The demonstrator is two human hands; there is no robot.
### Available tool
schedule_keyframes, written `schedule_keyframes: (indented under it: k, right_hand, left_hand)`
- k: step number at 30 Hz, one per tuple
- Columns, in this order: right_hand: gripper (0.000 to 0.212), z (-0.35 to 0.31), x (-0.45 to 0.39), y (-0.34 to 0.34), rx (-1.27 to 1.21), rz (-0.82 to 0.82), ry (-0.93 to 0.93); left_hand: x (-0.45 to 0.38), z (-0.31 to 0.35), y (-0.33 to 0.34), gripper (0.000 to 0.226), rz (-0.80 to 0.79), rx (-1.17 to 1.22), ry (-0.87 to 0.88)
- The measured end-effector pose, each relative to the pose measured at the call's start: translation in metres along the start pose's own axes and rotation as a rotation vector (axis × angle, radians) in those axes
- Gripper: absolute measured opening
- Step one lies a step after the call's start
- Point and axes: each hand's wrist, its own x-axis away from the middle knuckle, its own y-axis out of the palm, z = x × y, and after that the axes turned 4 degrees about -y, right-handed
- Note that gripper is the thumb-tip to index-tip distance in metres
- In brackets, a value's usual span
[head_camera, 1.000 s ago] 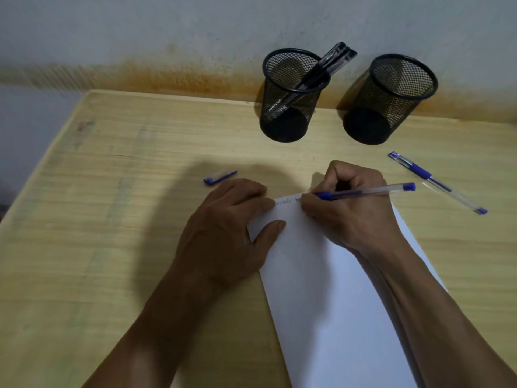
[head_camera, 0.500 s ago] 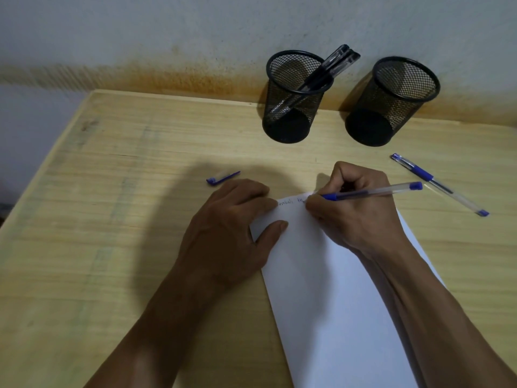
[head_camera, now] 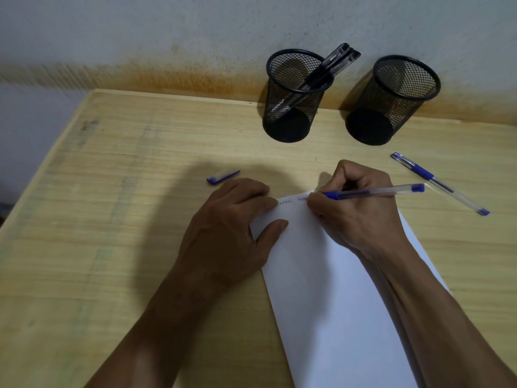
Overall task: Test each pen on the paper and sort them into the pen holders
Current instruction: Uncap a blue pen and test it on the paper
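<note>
My right hand [head_camera: 359, 211] grips a clear blue pen [head_camera: 375, 192], its tip on the top edge of the white paper [head_camera: 330, 298], where small handwriting shows. My left hand [head_camera: 226, 233] lies flat, pressing down the paper's top left corner. The loose blue pen cap [head_camera: 223, 176] rests on the table just beyond my left hand. A second, capped blue pen [head_camera: 439, 183] lies to the right of my right hand. Two black mesh pen holders stand at the wall: the left holder [head_camera: 293, 107] has two dark pens [head_camera: 321, 77] in it, the right holder [head_camera: 391, 107] looks empty.
The wooden table [head_camera: 112, 219] runs to a stained wall at the back. Its left edge slants down the left of the view.
My right hand and the pen have crept to the right along the paper's top edge, adding more writing. My left hand has stayed put.
</note>
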Motion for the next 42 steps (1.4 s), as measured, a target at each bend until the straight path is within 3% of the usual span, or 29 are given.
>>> schedule_keyframes:
  k: [42]
  right_hand:
    - [0.02,-0.0051,0.0007,0.0,0.017,0.043,0.033]
  left_hand:
    - [-0.0002,-0.0024,0.0029,0.043,-0.003,-0.014,0.006]
